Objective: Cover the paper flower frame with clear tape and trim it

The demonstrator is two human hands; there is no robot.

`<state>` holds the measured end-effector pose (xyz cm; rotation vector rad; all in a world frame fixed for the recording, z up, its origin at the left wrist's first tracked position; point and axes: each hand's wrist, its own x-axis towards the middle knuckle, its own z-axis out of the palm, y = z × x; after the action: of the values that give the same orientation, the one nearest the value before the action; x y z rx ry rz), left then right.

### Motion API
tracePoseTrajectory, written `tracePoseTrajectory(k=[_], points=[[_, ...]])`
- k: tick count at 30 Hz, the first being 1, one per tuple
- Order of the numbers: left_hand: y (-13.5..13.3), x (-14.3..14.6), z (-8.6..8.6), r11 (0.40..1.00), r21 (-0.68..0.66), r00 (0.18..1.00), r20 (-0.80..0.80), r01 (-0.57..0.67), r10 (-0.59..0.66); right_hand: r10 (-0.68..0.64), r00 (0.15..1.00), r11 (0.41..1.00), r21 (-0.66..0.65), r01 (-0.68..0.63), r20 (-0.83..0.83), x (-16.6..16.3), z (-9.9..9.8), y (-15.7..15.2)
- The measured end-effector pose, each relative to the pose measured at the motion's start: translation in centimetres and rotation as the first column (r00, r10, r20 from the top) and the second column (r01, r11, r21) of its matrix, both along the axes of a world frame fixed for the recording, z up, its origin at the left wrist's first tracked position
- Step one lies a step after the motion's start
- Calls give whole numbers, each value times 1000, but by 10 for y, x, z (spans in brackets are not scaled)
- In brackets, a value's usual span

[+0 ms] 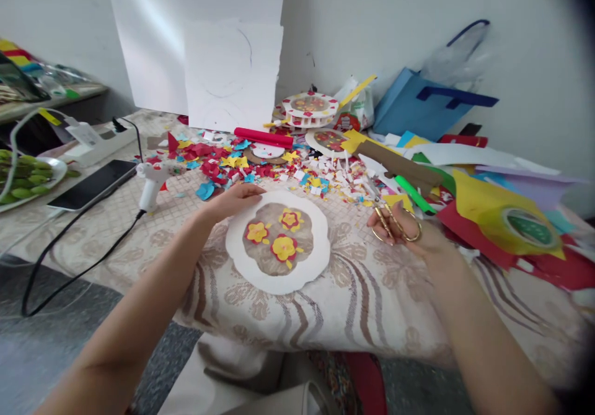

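Observation:
Close in front of me, a white scalloped paper ring (320,255) lies on the patterned tablecloth. Its see-through middle carries paper flowers (284,249) in yellow and red. My left hand (237,200) is closed at the ring's upper left edge, fingers together on the rim; the thumb is hard to make out. To the right, my right hand (403,228) is closed around the gold handles of a pair of scissors (382,222). The blades point away from me toward the paper scraps (325,176), and their tips are hard to tell from the clutter.
A white glue gun (151,186) with a black cord stands at left, beside a phone (95,183) and a plate of green fruit (35,176). Behind are a red roll (263,138) and a decorated paper lantern-like piece (310,108). Coloured sheets (493,207) and tape (532,228) lie right.

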<state>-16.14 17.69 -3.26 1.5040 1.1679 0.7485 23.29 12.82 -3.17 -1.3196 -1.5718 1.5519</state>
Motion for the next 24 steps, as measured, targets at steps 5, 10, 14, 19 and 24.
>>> tracePoseTrajectory(k=[5,10,14,19,24], points=[[4,-1,2,975,213,967,-228,-66,115,2,1000,1000,-12,-2,-6,-2,-1,2],[3,21,22,904,426,920,-365,26,145,49,999,999,-16,-49,-12,-3,-2,2],[14,70,34,887,413,946,-316,207,-73,67,998,998,-7,-67,-23,-5,-1,2],[41,134,30,913,327,966,-161,245,-202,87,995,996,14,-86,-46,-8,1,0],[51,168,30,948,83,949,40,307,-311,67,994,997,-18,-69,-91,-8,0,-2]])
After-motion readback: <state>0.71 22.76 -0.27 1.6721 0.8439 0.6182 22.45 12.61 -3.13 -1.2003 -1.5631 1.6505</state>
